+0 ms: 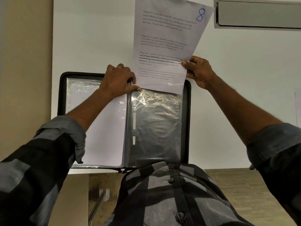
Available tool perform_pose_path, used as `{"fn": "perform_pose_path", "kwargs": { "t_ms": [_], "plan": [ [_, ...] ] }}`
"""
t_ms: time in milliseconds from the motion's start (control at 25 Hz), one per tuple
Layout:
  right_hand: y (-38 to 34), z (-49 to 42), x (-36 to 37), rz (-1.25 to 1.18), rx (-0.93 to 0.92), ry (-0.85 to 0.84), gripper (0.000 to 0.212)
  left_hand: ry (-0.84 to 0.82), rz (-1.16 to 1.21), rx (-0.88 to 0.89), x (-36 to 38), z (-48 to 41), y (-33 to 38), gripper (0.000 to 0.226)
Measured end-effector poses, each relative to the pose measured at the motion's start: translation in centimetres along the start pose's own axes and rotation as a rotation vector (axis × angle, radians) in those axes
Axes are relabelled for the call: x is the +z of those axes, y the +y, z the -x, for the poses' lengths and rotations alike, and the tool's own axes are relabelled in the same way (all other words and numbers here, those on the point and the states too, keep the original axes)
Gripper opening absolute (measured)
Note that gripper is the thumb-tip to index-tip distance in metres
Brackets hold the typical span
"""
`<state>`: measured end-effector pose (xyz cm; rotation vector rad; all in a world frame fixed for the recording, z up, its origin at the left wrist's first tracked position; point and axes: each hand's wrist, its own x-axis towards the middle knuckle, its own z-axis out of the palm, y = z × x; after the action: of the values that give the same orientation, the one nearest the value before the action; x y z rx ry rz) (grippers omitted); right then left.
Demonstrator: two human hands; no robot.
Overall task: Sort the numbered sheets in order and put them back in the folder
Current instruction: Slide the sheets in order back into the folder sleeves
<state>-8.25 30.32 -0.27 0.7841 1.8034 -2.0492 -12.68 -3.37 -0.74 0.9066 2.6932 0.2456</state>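
Note:
A black folder (187, 121) lies open on the white table, with clear plastic sleeves on both sides. The left sleeve (107, 128) holds white paper. A printed sheet marked with a blue 8 (164, 39) stands above the right sleeve (156, 124), its bottom edge just inside the sleeve's top opening. My right hand (199, 71) pinches the sheet's right edge. My left hand (119, 79) grips the top of the right sleeve near the folder's spine.
A grey metal cable slot (257, 13) is set into the table (91, 38) at the far right. A tan wall or panel (24, 62) borders the table on the left. My checked shirt fills the bottom of the view.

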Motion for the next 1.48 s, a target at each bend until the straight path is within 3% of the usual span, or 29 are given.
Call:
{"fn": "perform_pose_path", "kwargs": {
  "t_ms": [80,160,320,400,520,640,760,920,1040,1120,1240,1320,1480],
  "plan": [
    [0.0,-0.3,-0.1,0.021,0.018,-0.017,0.036,-0.025,0.059,0.009,-0.2,-0.2,-0.3,0.044],
    [0.2,-0.5,-0.1,0.038,0.038,-0.035,0.034,-0.031,0.27,-0.011,0.0,-0.1,-0.7,0.039],
    [0.7,-0.6,0.1,0.042,0.078,-0.062,0.035,0.173,0.822,-0.248,0.4,-0.4,-0.5,0.063],
    [0.8,-0.4,0.1,0.055,0.113,-0.084,0.038,0.179,0.98,-0.333,0.6,-1.1,-0.2,0.075],
    [0.6,0.3,-0.2,0.183,0.137,-0.124,0.039,0.098,1.121,-0.376,1.1,-1.8,0.3,0.064],
    [-1.5,-0.4,-0.7,0.288,0.038,-0.079,0.037,0.081,1.114,-0.366,2.0,-1.8,0.3,0.051],
    [-6.8,-3.4,-0.3,0.391,-0.203,0.01,0.052,0.082,1.116,-0.325,1.7,-1.8,0.0,0.047],
    [-13.6,-7.1,2.5,0.967,-0.453,-0.111,0.07,0.065,1.114,-0.312,1.5,-1.6,0.1,0.046],
    [-16.2,-8.0,6.5,1.297,-0.335,-0.361,0.055,0.092,1.07,-0.279,1.9,-1.3,0.2,0.046],
    [-16.3,-8.5,7.7,1.401,-0.272,-0.429,0.039,0.135,1.031,-0.259,2.2,-1.1,0.5,0.05],
    [-15.3,-9.3,7.9,1.398,-0.265,-0.468,0.025,0.303,0.893,-0.227,2.9,-0.2,1.9,0.061],
    [-14.5,-9.8,7.7,1.369,-0.213,-0.502,0.022,0.383,0.681,-0.188,3.6,1.1,3.7,0.065],
    [-12.8,-10.7,7.2,1.233,-0.052,-0.601,0.022,0.293,0.325,0.022,6.0,4.4,7.7,0.066]
  ]
}}
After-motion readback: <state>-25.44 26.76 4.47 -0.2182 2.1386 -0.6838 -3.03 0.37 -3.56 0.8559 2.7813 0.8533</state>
